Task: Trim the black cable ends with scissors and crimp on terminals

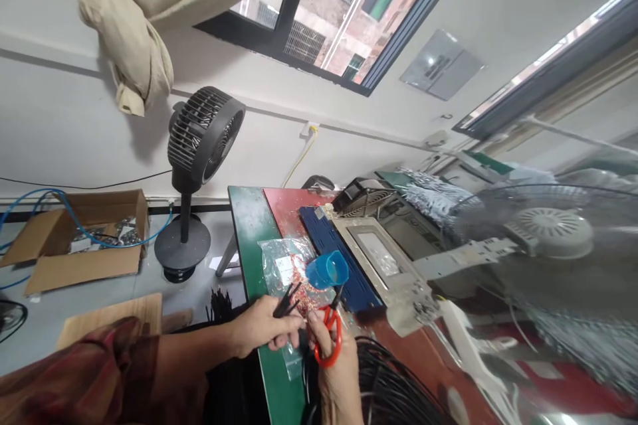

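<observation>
The left hand (273,327) pinches black cables (285,303) above the table (273,382). The right hand (335,362) holds red-handled scissors (339,337) beside them. A blue cup (321,272) is just behind; a cable pile (393,382) crowds that hand.

two hands (264,327) (335,362), one pair of scissors (338,342), one cup (321,272)

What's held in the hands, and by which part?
Right hand: scissors, by the orange handles. Left hand: thin black cables; where along their length, can't tell.
</observation>
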